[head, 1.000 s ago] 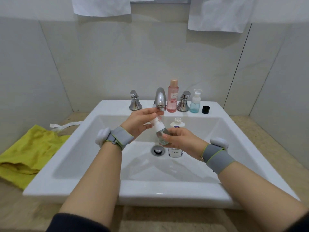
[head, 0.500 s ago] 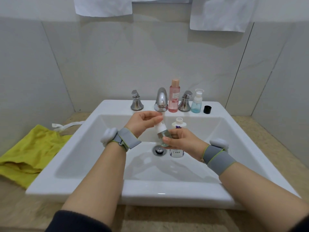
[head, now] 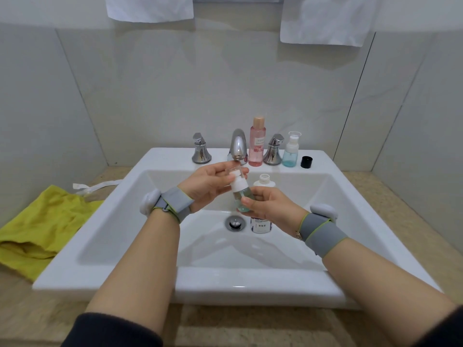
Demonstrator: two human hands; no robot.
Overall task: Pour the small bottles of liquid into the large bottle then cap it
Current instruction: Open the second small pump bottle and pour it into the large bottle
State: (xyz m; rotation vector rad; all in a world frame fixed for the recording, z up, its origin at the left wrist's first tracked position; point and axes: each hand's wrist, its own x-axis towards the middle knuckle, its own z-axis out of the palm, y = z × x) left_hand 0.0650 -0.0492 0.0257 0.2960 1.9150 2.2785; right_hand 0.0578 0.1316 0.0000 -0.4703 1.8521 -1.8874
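White porcelain forms the sink (head: 112, 236), and both hands work above its basin. The right hand (head: 271, 209) curls its fingers and thumb round the body of a small bottle (head: 241, 197) holding pale green liquid, tilted a little to the left. The left hand (head: 209, 182) pinches a clear cap (head: 234, 169) at the bottle's white pump top. Behind the right hand, the large bottle (head: 263, 180) stands uncapped in the basin, just right of the drain (head: 235, 222). On the back ledge stand a pink bottle (head: 256, 144), a blue pump bottle (head: 290, 151) and a black cap (head: 306, 162). A yellow cloth (head: 40, 231) lies left of the sink.
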